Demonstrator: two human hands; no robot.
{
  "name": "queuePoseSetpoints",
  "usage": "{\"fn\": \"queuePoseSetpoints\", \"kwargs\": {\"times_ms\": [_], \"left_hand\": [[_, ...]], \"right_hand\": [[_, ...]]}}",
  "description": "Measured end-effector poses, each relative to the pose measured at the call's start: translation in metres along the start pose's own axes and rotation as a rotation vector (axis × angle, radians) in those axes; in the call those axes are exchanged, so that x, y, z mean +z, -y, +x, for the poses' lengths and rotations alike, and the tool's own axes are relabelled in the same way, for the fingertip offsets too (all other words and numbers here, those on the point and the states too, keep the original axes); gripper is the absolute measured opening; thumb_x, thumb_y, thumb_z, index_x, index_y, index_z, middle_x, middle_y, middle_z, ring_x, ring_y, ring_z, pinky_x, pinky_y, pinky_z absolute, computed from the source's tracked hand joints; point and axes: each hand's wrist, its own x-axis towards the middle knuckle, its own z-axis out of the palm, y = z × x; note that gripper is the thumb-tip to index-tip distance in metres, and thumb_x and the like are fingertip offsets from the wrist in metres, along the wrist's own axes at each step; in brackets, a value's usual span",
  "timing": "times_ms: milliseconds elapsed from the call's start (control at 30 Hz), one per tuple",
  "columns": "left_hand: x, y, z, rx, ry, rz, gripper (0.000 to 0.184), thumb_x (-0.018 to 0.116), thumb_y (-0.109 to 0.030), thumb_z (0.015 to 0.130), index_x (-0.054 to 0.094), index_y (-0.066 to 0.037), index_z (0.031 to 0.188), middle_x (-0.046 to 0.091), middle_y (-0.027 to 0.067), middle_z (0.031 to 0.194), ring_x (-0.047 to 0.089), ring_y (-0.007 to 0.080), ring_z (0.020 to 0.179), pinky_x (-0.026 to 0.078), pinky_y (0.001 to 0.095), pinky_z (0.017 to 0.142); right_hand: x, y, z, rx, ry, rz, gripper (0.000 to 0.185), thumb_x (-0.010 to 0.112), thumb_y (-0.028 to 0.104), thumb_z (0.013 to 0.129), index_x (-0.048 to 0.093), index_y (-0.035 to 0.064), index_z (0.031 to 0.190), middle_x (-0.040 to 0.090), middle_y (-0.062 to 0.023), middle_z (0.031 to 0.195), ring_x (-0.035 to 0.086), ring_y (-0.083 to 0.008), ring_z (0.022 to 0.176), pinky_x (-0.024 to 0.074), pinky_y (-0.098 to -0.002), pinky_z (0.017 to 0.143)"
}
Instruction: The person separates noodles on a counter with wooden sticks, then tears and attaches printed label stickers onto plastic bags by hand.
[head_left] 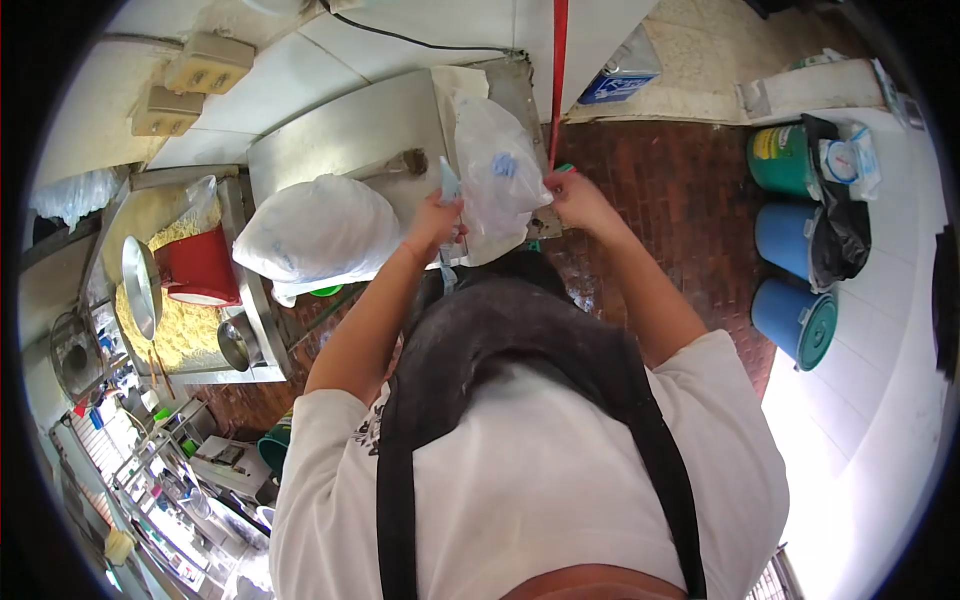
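Observation:
A clear plastic bag (pixel 495 160) with a blue print lies on white paper or cloth at the right end of the metal worktop (pixel 335 130). At its left edge is my left hand (pixel 436 222), fingers closed, with a pale blue piece of plastic (pixel 449 180) sticking up from them. My right hand (pixel 578 202) pinches the bag's right corner. Left of my left hand rests a large full white bag (pixel 318 230).
At the left, a tray of yellow food pieces (pixel 185 335) holds a red container (pixel 203 266) and a metal bowl (pixel 141 287). A red strap (pixel 559 80) hangs beyond my right hand. Blue bins (pixel 783 238) stand on the right, and a blue-labelled tin (pixel 620 80) at the back.

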Motion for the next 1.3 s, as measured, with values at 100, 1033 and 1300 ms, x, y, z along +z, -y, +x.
{"fn": "queuePoseSetpoints", "kwargs": {"times_ms": [100,1033,1300], "left_hand": [[-0.012,0.001,0.002,-0.125,0.141,-0.198,0.016,0.064,-0.016,0.096,0.061,-0.002,0.103,0.061,0.0047,0.079,0.061,0.0165,0.065,0.052,0.0312,0.056],[-0.044,0.012,0.005,-0.002,0.132,-0.460,0.023,0.062,-0.028,0.100,0.062,-0.005,0.099,0.062,0.0040,0.074,0.058,0.0168,0.060,0.050,0.0307,0.055],[-0.047,0.047,0.005,0.010,0.262,-0.708,0.022,0.061,-0.024,0.101,0.060,-0.003,0.104,0.062,0.0062,0.080,0.059,0.0188,0.065,0.051,0.0335,0.061]], "right_hand": [[-0.010,0.008,-0.006,-0.076,-0.284,0.342,0.066,0.073,0.008,0.081,0.048,0.0025,0.142,0.061,-0.0128,0.134,0.060,-0.0204,0.120,0.0461,-0.0339,0.101],[0.049,-0.025,0.029,0.036,-0.339,0.780,0.021,0.057,0.011,0.097,0.057,0.0012,0.115,0.066,-0.0083,0.096,0.067,-0.0217,0.085,0.0561,-0.0372,0.071],[0.043,-0.032,0.027,0.078,-0.178,1.346,0.026,0.052,0.014,0.102,0.053,0.0054,0.126,0.065,-0.0080,0.107,0.066,-0.0201,0.095,0.0582,-0.0396,0.076]]}}
